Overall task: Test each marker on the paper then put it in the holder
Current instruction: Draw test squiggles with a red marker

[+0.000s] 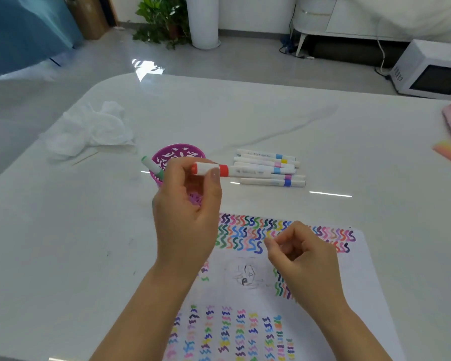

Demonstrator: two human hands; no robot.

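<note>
Head view, near to far: a sheet of paper (323, 321) lies on the white desk (271, 121), covered with rows of short multicoloured squiggles and a faint pencil sketch near its middle. Above the paper the right hand (301, 259) hovers with fingers curled loosely inward, thumb and forefinger close together — nothing visible between them. The left hand (186, 212) is raised over the paper's upper left corner, fingertips pinching the capped end of a red marker (220, 170) held level, its white barrel pointing right. Directly behind this hand stands the purple openwork holder (179, 156), partly hidden by the fingers; a green marker (153, 166) leans out over its left rim. Just right of the holder, five white markers (268, 169) with coloured bands lie side by side on the desk. Farther left rests a crumpled white cloth (89, 128); on the floor beyond the desk — a microwave (430, 71) and a potted plant (162, 19).
</note>
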